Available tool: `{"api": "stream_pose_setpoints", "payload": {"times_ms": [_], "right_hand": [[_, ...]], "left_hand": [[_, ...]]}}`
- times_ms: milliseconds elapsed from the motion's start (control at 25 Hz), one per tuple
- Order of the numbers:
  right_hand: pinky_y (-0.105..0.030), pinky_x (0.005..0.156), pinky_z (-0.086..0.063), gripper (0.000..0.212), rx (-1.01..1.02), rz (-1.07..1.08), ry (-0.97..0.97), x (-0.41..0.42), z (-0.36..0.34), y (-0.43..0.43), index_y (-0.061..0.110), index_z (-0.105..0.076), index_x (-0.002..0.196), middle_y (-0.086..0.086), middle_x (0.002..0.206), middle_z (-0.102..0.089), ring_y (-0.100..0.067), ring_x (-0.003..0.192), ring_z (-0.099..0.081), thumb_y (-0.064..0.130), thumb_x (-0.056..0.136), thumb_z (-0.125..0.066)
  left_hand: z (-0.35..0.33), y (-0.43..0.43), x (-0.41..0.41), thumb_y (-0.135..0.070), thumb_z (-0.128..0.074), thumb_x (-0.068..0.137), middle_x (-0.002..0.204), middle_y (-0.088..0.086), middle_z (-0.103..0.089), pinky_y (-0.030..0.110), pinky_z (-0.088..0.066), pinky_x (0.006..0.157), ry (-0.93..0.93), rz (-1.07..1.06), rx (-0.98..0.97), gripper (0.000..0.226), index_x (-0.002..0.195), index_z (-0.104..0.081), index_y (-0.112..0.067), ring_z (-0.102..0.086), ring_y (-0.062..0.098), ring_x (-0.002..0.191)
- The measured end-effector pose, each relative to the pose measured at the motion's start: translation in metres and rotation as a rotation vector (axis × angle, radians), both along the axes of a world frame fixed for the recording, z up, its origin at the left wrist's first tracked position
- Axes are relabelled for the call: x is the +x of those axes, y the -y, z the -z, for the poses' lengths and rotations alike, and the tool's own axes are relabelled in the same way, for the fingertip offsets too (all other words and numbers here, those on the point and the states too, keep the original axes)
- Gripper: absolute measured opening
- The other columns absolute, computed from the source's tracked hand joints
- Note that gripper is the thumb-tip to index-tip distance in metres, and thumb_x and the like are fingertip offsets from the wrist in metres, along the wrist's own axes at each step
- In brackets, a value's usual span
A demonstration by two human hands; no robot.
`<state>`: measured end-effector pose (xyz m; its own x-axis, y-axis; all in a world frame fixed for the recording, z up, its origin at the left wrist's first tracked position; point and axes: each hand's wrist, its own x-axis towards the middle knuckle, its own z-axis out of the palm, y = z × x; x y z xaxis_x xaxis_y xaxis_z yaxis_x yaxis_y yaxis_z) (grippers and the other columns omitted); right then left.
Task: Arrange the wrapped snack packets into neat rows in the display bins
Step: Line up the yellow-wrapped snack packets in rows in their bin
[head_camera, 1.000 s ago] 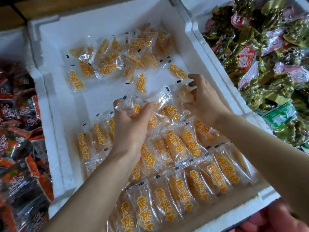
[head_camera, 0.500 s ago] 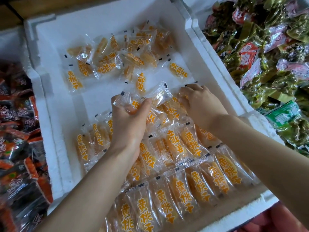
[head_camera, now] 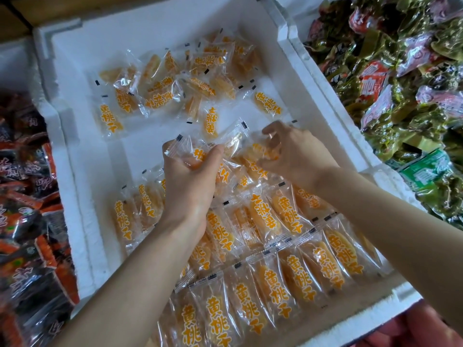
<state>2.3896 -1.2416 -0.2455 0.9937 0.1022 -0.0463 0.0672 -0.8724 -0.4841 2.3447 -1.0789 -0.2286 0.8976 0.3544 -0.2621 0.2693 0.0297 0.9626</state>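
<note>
My right hand (head_camera: 298, 156), reaching toward far loose packets a second ago, then flat on row, now lifts with fingers curled around clear packet (head_camera: 263, 151). My left hand (head_camera: 190, 176) draws bunch of packets (head_camera: 198, 156) tighter, thumb closing against right hand's packet.

The snack packets (head_camera: 288, 214) are clear, glossy plastic film, crinkled and catching highlights, with orange print over the yellow pieces inside. The white bin (head_camera: 75, 186) looks like matt foam (grainy and chipped along its rim). The green packets (head_camera: 406, 116) to the right and the dark red packets (head_camera: 27, 221) to the left are shiny wrappers too.
</note>
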Motion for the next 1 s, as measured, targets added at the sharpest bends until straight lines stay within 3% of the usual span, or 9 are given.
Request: {"api": "stream_pose_setpoints", "payload": {"times_ms": [160,400,560,640,720,800,840,920,1000], "right_hand": [[-0.038,0.082,-0.042,0.059,-0.117,0.208,0.075,0.009,0.002,0.003,0.008,-0.038,0.126,-0.014,0.124,-0.048,-0.035,0.109,-0.053,0.039,0.084,-0.065],[-0.039,0.080,-0.043,0.056,-0.252,-0.003,-0.013,0.009,0.008,-0.005,0.006,-0.040,0.129,-0.012,0.127,-0.042,-0.035,0.112,-0.052,0.040,0.089,-0.058],[-0.039,0.086,-0.041,0.051,-0.282,0.033,0.040,0.003,0.007,-0.003,0.008,-0.038,0.132,-0.011,0.130,-0.041,-0.031,0.120,-0.045,0.038,0.093,-0.052],[-0.032,0.088,-0.038,0.043,-0.115,0.058,0.144,-0.006,0.001,-0.005,0.009,-0.040,0.131,-0.009,0.129,-0.045,-0.028,0.117,-0.046,0.033,0.097,-0.047],[-0.026,0.085,-0.039,0.037,0.272,0.101,0.077,-0.025,-0.009,-0.013,0.011,-0.046,0.126,-0.003,0.118,-0.055,-0.023,0.103,-0.057,0.033,0.096,-0.047],[-0.034,0.089,-0.047,0.041,0.564,0.119,-0.128,-0.046,-0.014,-0.022,0.012,-0.048,0.122,0.000,0.111,-0.060,-0.020,0.091,-0.064,0.037,0.090,-0.055],[-0.035,0.088,-0.049,0.042,0.583,0.122,-0.181,-0.054,-0.013,-0.021,0.010,-0.050,0.118,-0.001,0.107,-0.062,-0.019,0.086,-0.065,0.036,0.086,-0.060],[-0.023,0.075,-0.051,0.039,0.602,0.149,-0.231,-0.064,-0.015,-0.014,-0.001,-0.054,0.102,-0.007,0.088,-0.063,-0.015,0.073,-0.062,0.031,0.082,-0.066],[-0.017,0.061,-0.051,0.044,0.776,0.184,-0.341,-0.069,-0.017,-0.008,-0.015,-0.051,0.095,-0.012,0.078,-0.058,-0.009,0.064,-0.060,0.025,0.083,-0.066]], "left_hand": [[0.001,-0.001,0.001,-0.024,-0.066,0.088,0.058,-0.004,-0.034,0.026,-0.047,0.042,0.000,0.012,0.003,0.028,0.103,-0.043,-0.020,-0.034,0.011,0.048],[0.000,-0.001,-0.003,-0.024,-0.066,0.087,0.054,-0.008,-0.036,0.020,-0.043,0.038,0.013,0.010,0.048,0.026,0.101,-0.043,-0.023,-0.037,0.008,0.044],[0.000,-0.004,-0.006,-0.028,-0.067,0.087,0.054,-0.011,-0.040,0.030,-0.052,0.051,-0.007,0.029,0.066,0.027,0.100,-0.043,-0.024,-0.042,0.004,0.044],[-0.001,-0.007,-0.014,-0.029,-0.068,0.086,0.060,-0.005,-0.045,0.041,-0.057,0.068,-0.013,0.017,0.040,0.024,0.088,-0.044,-0.024,-0.046,0.011,0.055],[0.005,-0.008,-0.009,-0.026,-0.067,0.087,0.066,0.005,-0.048,0.036,-0.053,0.076,-0.052,0.010,0.010,0.020,0.082,-0.049,-0.021,-0.048,0.017,0.063],[0.015,-0.018,-0.009,-0.022,-0.058,0.095,0.048,0.001,-0.053,0.015,-0.046,0.060,-0.093,0.105,-0.075,0.024,0.074,-0.047,-0.015,-0.053,0.007,0.045],[0.021,-0.022,-0.008,-0.018,-0.051,0.099,0.033,-0.005,-0.047,0.010,-0.039,0.047,-0.155,0.128,-0.110,0.033,0.068,-0.043,-0.013,-0.048,0.005,0.033],[0.010,-0.021,-0.031,-0.012,-0.056,0.094,0.030,-0.003,-0.036,0.014,-0.032,0.037,-0.147,0.206,-0.031,0.033,0.063,-0.046,-0.009,-0.036,0.009,0.025],[-0.010,-0.007,-0.048,-0.021,-0.071,0.082,0.040,-0.001,-0.031,0.021,-0.028,0.044,-0.167,0.244,0.029,0.032,0.062,-0.050,-0.007,-0.030,0.009,0.034]]}}
